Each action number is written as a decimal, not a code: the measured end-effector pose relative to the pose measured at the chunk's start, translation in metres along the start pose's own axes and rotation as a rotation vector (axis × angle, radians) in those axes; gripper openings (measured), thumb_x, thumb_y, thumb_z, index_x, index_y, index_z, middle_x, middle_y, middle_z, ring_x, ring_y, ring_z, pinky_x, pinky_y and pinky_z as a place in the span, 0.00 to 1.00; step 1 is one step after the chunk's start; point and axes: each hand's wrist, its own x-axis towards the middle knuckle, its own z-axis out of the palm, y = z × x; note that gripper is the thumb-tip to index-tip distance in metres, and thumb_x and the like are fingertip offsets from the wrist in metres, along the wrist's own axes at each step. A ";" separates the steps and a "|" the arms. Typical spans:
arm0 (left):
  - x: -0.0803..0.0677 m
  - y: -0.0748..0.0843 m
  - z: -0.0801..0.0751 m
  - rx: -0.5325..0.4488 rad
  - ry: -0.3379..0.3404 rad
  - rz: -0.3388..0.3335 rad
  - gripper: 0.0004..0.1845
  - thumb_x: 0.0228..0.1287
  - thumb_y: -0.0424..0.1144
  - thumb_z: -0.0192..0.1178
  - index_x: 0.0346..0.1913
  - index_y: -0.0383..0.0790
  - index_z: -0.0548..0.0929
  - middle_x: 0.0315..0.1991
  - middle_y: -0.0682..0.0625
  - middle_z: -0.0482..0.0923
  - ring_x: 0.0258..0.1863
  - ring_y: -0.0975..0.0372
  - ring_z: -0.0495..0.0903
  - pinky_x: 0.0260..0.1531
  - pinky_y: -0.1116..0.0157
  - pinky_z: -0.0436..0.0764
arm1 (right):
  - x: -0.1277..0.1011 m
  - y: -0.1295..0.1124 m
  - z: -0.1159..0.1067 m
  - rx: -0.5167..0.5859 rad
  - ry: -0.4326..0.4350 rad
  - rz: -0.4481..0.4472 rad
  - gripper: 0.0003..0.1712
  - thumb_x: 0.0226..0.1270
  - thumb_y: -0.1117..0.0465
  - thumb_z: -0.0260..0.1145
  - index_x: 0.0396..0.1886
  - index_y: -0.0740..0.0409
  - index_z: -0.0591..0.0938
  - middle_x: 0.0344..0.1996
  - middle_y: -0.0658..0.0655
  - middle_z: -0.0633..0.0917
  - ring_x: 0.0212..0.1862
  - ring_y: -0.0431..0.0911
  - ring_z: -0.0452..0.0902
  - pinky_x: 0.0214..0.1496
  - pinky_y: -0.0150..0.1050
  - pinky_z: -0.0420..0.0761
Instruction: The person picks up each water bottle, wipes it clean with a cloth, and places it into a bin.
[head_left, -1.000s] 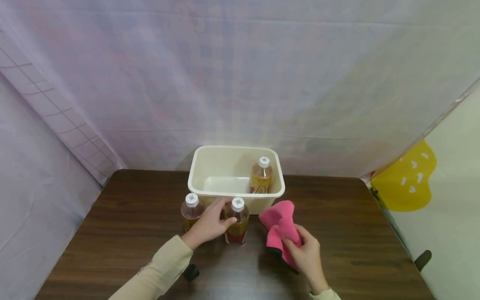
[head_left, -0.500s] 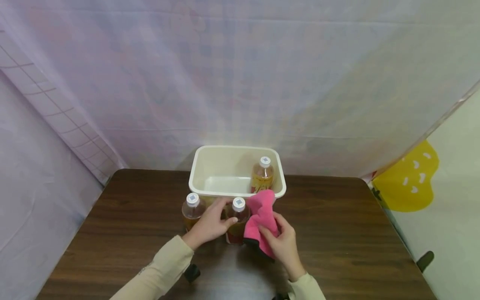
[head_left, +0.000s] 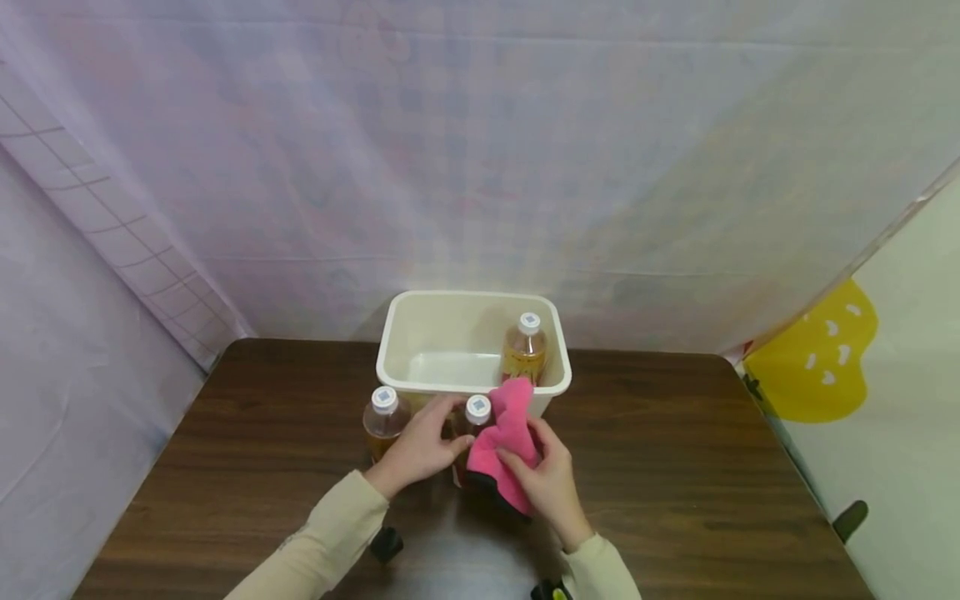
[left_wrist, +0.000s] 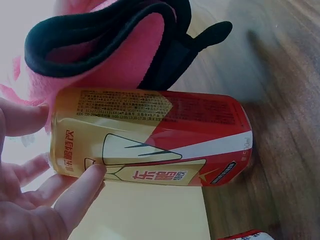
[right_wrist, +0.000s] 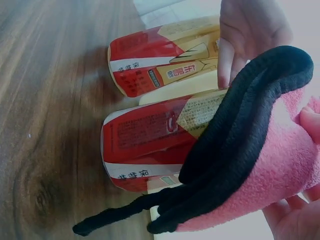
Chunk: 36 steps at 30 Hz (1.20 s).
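On the dark wooden table (head_left: 675, 467), just in front of a cream plastic tub (head_left: 420, 329), two drink bottles stand upright side by side. The left hand (head_left: 420, 450) curls its fingers around the right-hand one, the near bottle (head_left: 476, 417), gripping it about the shoulder below its white cap; in the left wrist view the fingertips (left_wrist: 85, 182) lie against the yellow part of its red and yellow label (left_wrist: 150, 140). The right hand (head_left: 551, 479) pinches a pink cloth (head_left: 504, 437) between thumb and fingers and holds it against the right side of that same bottle, so the cloth covers much of the bottle's body from the head view. The right wrist view shows the cloth's black edging (right_wrist: 240, 150) folded over and lying across the bottle's label, with a thin black tail of the trim trailing down onto the tabletop. The second bottle (head_left: 385, 421) stands just left of the held one, touching or nearly touching the back of the left hand; which of the two cannot be told. A third bottle (head_left: 525, 350) of the same amber drink stands upright inside the tub, at its right end, beyond the cloth. Both forearms wear beige sleeves (head_left: 315, 542). A pale translucent sheet (head_left: 480, 167) hangs behind and to the left of the table.
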 end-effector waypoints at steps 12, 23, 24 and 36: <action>-0.002 -0.003 0.000 0.042 0.045 0.047 0.26 0.48 0.32 0.65 0.54 0.38 0.74 0.44 0.45 0.76 0.35 0.59 0.74 0.34 0.64 0.77 | 0.008 -0.002 0.002 -0.129 -0.050 -0.026 0.22 0.43 0.68 0.74 0.43 0.60 0.81 0.38 0.56 0.84 0.36 0.43 0.77 0.41 0.35 0.79; -0.003 -0.005 0.003 -0.012 0.074 0.033 0.22 0.53 0.35 0.64 0.53 0.38 0.75 0.47 0.45 0.77 0.41 0.58 0.75 0.42 0.60 0.77 | 0.009 -0.003 0.003 -0.176 -0.062 -0.063 0.18 0.41 0.69 0.74 0.36 0.62 0.82 0.33 0.56 0.84 0.33 0.43 0.77 0.37 0.35 0.79; -0.002 -0.005 0.003 -0.015 0.072 0.029 0.22 0.53 0.35 0.64 0.53 0.38 0.75 0.47 0.45 0.77 0.42 0.58 0.75 0.43 0.59 0.77 | 0.009 -0.002 0.003 -0.180 -0.062 -0.070 0.17 0.42 0.69 0.74 0.36 0.61 0.82 0.33 0.55 0.84 0.32 0.43 0.76 0.36 0.34 0.79; -0.003 -0.002 0.001 -0.003 0.056 -0.027 0.22 0.53 0.37 0.64 0.53 0.40 0.75 0.47 0.44 0.76 0.42 0.54 0.77 0.41 0.57 0.77 | 0.008 0.001 0.002 -0.147 -0.064 -0.030 0.17 0.42 0.67 0.75 0.36 0.61 0.83 0.32 0.56 0.84 0.32 0.43 0.76 0.37 0.33 0.79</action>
